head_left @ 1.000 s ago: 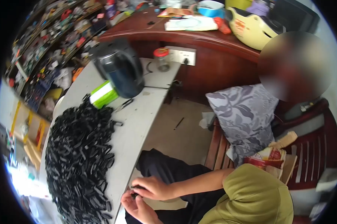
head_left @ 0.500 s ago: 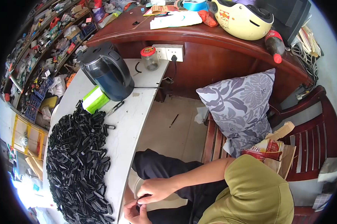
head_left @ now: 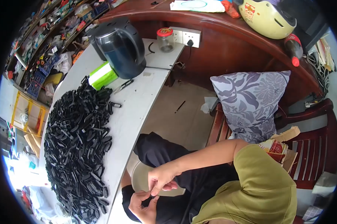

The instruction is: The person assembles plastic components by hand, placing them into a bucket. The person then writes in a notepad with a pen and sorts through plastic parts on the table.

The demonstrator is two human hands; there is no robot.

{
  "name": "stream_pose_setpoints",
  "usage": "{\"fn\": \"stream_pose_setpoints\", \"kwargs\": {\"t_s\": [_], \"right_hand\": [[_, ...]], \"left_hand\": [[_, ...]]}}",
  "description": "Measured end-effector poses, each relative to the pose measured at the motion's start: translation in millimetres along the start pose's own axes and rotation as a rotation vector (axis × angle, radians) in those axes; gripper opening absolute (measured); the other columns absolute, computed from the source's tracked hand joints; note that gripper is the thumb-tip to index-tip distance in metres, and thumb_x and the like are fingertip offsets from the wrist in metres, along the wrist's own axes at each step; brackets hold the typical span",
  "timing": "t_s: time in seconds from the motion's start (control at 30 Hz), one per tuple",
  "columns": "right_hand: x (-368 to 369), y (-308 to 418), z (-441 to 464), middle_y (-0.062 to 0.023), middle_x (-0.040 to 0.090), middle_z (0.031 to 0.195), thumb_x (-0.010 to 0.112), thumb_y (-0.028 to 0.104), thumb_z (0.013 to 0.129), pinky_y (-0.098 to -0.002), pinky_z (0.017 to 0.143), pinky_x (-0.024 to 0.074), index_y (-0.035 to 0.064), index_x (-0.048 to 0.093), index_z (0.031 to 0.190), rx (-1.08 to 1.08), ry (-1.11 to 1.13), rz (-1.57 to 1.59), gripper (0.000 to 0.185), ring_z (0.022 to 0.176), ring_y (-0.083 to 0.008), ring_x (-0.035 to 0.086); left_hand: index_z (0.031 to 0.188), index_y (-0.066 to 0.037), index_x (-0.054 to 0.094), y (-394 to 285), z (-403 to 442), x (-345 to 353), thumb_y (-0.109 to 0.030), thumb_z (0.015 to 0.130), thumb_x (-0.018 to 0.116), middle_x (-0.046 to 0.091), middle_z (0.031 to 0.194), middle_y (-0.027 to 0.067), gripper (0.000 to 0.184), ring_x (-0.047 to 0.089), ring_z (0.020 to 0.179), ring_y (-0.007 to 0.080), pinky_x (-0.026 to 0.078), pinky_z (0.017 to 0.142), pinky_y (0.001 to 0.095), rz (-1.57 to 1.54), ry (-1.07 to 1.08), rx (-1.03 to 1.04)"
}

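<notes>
Pinched nearly closed, the fingertips of the right hand [head_left: 164,177] and left hand [head_left: 142,209] meet at a small dark piece [head_left: 152,195], beside the table's near edge. Largest of the surroundings is the white table [head_left: 128,110]; along it spreads a thick heap [head_left: 75,153] of small, elongated black pieces. Smaller than the heap, a pale tub [head_left: 139,174] shows behind the right hand.

Handling, by judgement: the small dark piece is probably light and stiff, perhaps of smooth plastic, and so apt to turn or slip between the fingers. Its ends or edges offer the likeliest hold, between thumb and forefinger; any thin part could snap if bent hard.

Obscured: fingers cover most of the piece, so its outline cannot be made out, nor whether it matches those in the heap. Hands and trousers [head_left: 209,186] hide part of the tub. Lower frame edge cuts off the left forearm.
</notes>
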State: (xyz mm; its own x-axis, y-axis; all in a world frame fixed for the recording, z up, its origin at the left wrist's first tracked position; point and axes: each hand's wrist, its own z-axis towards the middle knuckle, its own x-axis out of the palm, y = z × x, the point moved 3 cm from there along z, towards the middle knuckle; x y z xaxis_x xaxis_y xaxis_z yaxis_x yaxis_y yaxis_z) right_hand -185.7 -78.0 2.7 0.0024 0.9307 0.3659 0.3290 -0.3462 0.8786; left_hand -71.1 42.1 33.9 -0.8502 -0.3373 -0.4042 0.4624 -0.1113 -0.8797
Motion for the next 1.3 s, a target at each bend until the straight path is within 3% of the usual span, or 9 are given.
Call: {"fn": "stream_pose_setpoints", "kwargs": {"t_s": [0.27,0.37,0.43,0.5,0.67,0.83,1.03,1.2,1.3], "right_hand": [[-9,0,13,-0.0072,0.055,0.056,0.064,0.035,0.083,-0.023,0.037,0.0414,-0.006,0.059,0.106,-0.01,0.13,0.054,0.047,0.041,-0.0138,0.055],[4,-6,19,-0.005,0.056,0.062,0.064,0.046,0.081,-0.0196,0.046,0.0428,0.0007,0.06,0.087,-0.221,0.179,0.238,0.046,0.052,-0.0112,0.057],[12,-7,26,-0.0022,0.051,0.056,0.06,0.044,0.085,-0.0196,0.044,0.0391,0.0047,0.056,0.068,-0.367,0.149,0.385,0.043,0.048,-0.0101,0.052],[15,-6,31,0.0008,0.045,0.05,0.056,0.042,0.089,-0.02,0.04,0.0322,0.0065,0.054,0.06,-0.404,0.049,0.476,0.046,0.044,-0.0072,0.042],[16,-6,36,0.0033,0.038,0.05,0.052,0.047,0.09,-0.0195,0.039,0.0288,0.0088,0.053,0.06,-0.456,0.002,0.461,0.049,0.044,-0.0046,0.037],[5,-6,38,-0.003,0.054,0.057,0.046,0.049,0.092,-0.0204,0.041,0.0367,0.0019,0.064,0.075,-0.443,-0.152,0.148,0.053,0.044,-0.0084,0.048],[-23,-17,35,-0.0069,0.056,0.053,0.058,0.02,0.084,-0.031,0.046,0.0419,0.001,0.058,0.069,-0.44,-0.572,-0.317,0.025,0.048,-0.0156,0.056],[-48,13,27,-0.0067,0.055,0.058,0.062,0.014,0.083,-0.0259,0.051,0.0403,0.0014,0.063,0.079,-0.436,-0.7,-0.593,0.013,0.053,-0.0076,0.049],[-73,44,31,-0.0018,0.058,0.065,0.06,0.009,0.083,-0.0227,0.052,0.0402,-0.0001,0.062,0.079,-0.449,-0.813,-0.63,0.01,0.057,-0.0046,0.049]], "left_hand": [[0.079,0.002,0.056,4,-6,6,0.003,0.058,0.08,0.061,0.08,0.009,0.032,0.056,0.074,0.0169,0.044,0.069,0.026,-0.185,-0.21,-0.165],[0.083,0.0,0.056,-4,6,10,-0.004,0.063,0.08,0.061,0.082,0.0093,0.031,0.056,0.083,0.0193,0.043,0.078,0.031,-0.297,-0.237,-0.081],[0.087,-0.002,0.054,-2,8,10,-0.015,0.069,0.08,0.063,0.085,0.0115,0.034,0.052,0.1,0.0233,0.035,0.095,0.0399,-0.293,-0.225,0.002],[0.088,-0.003,0.051,-3,13,15,-0.016,0.071,0.079,0.064,0.086,0.0123,0.035,0.051,0.105,0.0242,0.034,0.097,0.0401,-0.399,-0.313,-0.069],[0.089,-0.002,0.049,8,7,13,-0.013,0.072,0.077,0.065,0.089,0.0144,0.034,0.054,0.106,0.026,0.036,0.097,0.0408,-0.516,-0.371,-0.2],[0.093,-0.003,0.049,25,-1,2,-0.014,0.074,0.075,0.062,0.099,0.0189,0.034,0.057,0.101,0.0265,0.041,0.093,0.0394,-0.551,-0.389,-0.248],[0.103,-0.004,0.046,32,0,-13,-0.016,0.085,0.063,0.059,0.091,0.0144,0.027,0.057,0.083,0.0206,0.045,0.077,0.0304,-0.522,-0.466,-0.216],[0.104,-0.004,0.047,42,-12,-19,-0.009,0.088,0.049,0.054,0.084,0.0064,0.018,0.054,0.072,0.0131,0.038,0.06,0.02,-0.452,-0.615,-0.349],[0.106,-0.003,0.046,37,-19,-28,-0.007,0.087,0.044,0.05,0.084,0.0041,0.019,0.047,0.073,0.0103,0.038,0.065,0.0216,-0.379,-0.572,-0.383]]}}
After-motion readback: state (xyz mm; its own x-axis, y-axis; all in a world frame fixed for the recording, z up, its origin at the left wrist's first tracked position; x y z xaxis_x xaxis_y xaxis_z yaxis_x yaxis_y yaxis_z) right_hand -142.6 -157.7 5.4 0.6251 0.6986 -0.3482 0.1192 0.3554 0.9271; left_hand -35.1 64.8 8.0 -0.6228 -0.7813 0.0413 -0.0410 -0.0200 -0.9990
